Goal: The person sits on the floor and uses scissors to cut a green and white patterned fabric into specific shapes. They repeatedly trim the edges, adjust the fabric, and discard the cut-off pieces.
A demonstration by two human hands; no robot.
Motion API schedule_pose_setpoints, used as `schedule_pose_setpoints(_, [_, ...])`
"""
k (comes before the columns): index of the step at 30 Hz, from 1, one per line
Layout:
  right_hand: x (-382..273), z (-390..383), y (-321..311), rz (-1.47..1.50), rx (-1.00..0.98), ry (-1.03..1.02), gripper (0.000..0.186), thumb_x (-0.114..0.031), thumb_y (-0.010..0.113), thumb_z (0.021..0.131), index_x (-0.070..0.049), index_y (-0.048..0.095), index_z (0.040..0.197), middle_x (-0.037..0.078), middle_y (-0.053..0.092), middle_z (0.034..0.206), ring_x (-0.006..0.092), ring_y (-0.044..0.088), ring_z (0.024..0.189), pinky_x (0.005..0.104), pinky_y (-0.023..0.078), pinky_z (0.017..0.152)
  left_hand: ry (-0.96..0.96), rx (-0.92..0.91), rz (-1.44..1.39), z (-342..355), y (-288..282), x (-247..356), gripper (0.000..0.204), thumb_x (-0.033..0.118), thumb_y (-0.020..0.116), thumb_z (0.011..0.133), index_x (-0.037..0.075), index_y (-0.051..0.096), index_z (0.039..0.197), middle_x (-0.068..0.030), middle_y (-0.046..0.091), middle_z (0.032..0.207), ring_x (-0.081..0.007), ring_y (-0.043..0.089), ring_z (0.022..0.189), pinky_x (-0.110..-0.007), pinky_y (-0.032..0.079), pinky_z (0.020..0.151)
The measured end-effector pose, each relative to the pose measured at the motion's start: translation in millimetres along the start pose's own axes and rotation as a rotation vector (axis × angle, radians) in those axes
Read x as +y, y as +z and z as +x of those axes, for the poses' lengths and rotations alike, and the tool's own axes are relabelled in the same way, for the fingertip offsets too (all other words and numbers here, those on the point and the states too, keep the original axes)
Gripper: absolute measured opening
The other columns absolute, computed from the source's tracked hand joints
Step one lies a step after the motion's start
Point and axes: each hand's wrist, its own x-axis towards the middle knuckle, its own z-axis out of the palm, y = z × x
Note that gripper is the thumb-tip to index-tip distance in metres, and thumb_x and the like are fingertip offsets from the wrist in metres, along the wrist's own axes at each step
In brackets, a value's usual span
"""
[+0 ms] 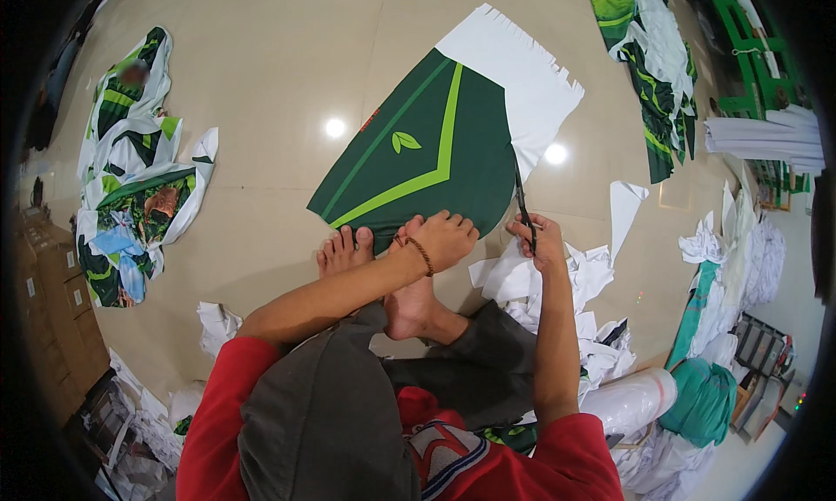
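A dark green fabric panel (409, 152) with a lime angled stripe and a leaf emblem lies on the floor before me. White fabric (514, 65) with a fringed, notched far edge adjoins its far right side. My left hand (444, 240), a brown beaded bracelet at its wrist, rests over the panel's near edge beside my bare foot. Its fingers lie on the cloth. My right hand (542, 240) grips black-handled scissors (521, 187); the blades point away from me along the panel's right edge, where green meets white.
White scraps (588, 283) are heaped by my right forearm. A pile of printed green and white cloth (131, 170) lies at the left, another (657, 74) at the far right. A plastic-wrapped roll (636, 401) and a green bundle (701, 401) sit at the near right. Cardboard boxes (52, 283) line the left.
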Motion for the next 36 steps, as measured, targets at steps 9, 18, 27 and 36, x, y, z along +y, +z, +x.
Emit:
schedule_pose_setpoints(9, [-29.8,13.1,4.8,0.114,-0.059,0.023,0.027,-0.020,0.085,0.082,-0.001,0.069,0.091,-0.002,0.054,0.060,0.0057,0.046,0.043,0.0218,0.029,0.038,0.001,-0.008,0.021,-0.4,2.3,-0.9,0.012,0.018,0.063,0.079,0.008,0.066,0.086,-0.0065,0.067,0.087,-0.0238,0.069,0.086,-0.037,0.054,0.079])
schedule_pose_setpoints(18, [-28.4,23.9,11.8,0.009,-0.014,-0.013,0.029,-0.020,0.084,0.084,0.001,0.068,0.095,-0.003,0.053,0.061,0.0060,0.046,0.042,0.0222,0.029,0.037,0.002,-0.013,0.013,-0.3,2.8,-1.5,0.012,0.018,0.063,0.083,0.009,0.070,0.088,-0.0058,0.071,0.087,-0.0228,0.072,0.087,-0.036,0.053,0.076])
schedule_pose_setpoints(27, [-55.4,36.7,29.7,0.188,-0.044,0.054,0.022,-0.017,0.082,0.084,-0.005,0.065,0.089,-0.003,0.052,0.062,0.0057,0.044,0.042,0.0229,0.028,0.036,-0.004,-0.016,0.032,-2.5,2.1,-1.9,0.011,0.019,0.063,0.082,0.010,0.066,0.086,-0.0049,0.068,0.087,-0.0222,0.070,0.088,-0.035,0.054,0.077])
schedule_pose_setpoints(36, [-55.0,42.7,38.9,0.098,-0.014,0.005,0.028,-0.017,0.087,0.079,-0.004,0.063,0.088,-0.003,0.051,0.063,0.0066,0.043,0.042,0.0234,0.028,0.037,0.000,-0.028,0.031,-1.7,-0.2,-1.6,0.012,0.019,0.064,0.081,0.009,0.069,0.087,-0.0047,0.070,0.087,-0.0216,0.071,0.087,-0.035,0.053,0.076])
